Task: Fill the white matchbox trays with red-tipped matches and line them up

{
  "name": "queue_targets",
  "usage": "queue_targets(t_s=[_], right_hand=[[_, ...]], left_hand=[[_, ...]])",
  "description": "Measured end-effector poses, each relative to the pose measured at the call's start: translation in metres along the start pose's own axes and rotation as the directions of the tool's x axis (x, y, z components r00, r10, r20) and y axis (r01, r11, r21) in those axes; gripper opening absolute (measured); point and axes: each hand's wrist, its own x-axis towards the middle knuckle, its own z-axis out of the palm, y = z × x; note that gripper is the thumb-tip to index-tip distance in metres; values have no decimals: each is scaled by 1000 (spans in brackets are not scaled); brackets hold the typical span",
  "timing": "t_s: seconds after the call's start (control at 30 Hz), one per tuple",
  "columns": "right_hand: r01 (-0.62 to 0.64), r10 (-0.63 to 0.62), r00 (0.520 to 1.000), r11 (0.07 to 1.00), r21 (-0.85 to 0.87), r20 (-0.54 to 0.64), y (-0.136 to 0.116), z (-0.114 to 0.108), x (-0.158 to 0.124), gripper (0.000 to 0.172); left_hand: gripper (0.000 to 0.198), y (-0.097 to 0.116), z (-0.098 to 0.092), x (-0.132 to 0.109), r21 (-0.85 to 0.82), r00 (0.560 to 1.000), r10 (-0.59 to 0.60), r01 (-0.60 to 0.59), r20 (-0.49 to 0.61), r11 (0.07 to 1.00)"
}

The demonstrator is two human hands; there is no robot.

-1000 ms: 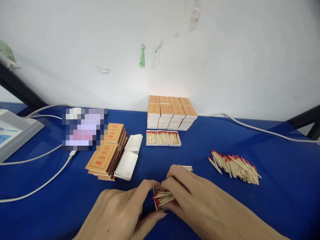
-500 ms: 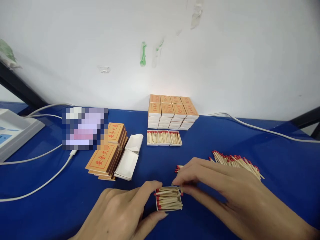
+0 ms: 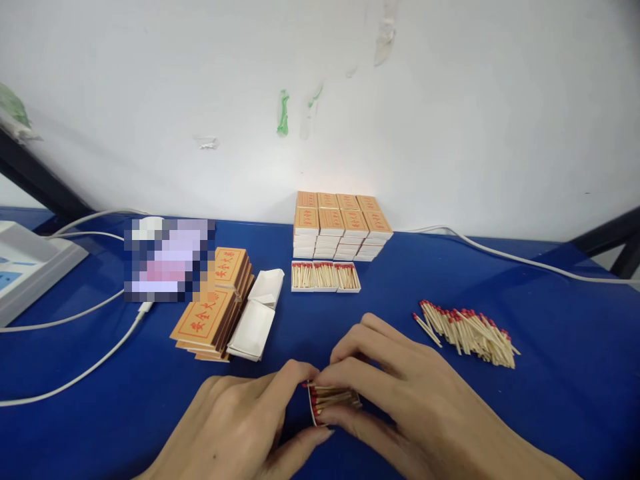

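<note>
Left hand (image 3: 240, 415) and right hand (image 3: 400, 383) at a small tray (image 3: 312, 408) on a blue table (image 3: 565, 400).
The left clamps the tray's left end, thumb to forefinger; the right's digits span it over matches (image 3: 334, 398), grip unclear. A stretch of table separates that hand from a loose match pile (image 3: 467, 333). Beyond, three filled trays (image 3: 302, 290) front stacked matchboxes (image 3: 343, 223); white trays (image 3: 253, 327) adjoin orange sleeves (image 3: 207, 320).

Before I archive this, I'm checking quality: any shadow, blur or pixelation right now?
Head view throughout: blocky pixelation masks a patch at left; the wall brightens just above the stacked matchboxes; matches beneath the right hand lie in shadow; the loose match pile looks fairly sharp.
</note>
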Motion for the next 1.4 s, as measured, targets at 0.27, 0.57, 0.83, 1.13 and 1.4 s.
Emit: queue_targets(t_s=[0.27, 0.57, 0.83, 1.13, 1.4], right_hand=[[-75, 75, 997, 997, -36, -5, 2, 10, -1, 16], [-10, 4, 999, 994, -113, -48, 1, 16, -4, 20], [-12, 0, 998, 982, -190, -65, 1, 18, -7, 20], [-10, -3, 998, 977, -215, -56, 1, 18, -10, 21], [76, -59, 995, 972, -224, 79, 1, -1, -5, 26]], left_hand=[[37, -2, -2, 1, -5, 1000, -2, 2, 3, 1000], [29, -3, -1, 0, -13, 1000, -2, 2, 6, 1000], [33, -5, 2, -1, -10, 1000, 15, -16, -15, 1000], [31, -6, 1, 0, -6, 1000, -10, 10, -11, 1000], [30, -7, 0, 1, -5, 1000, 6, -6, -25, 1000]])
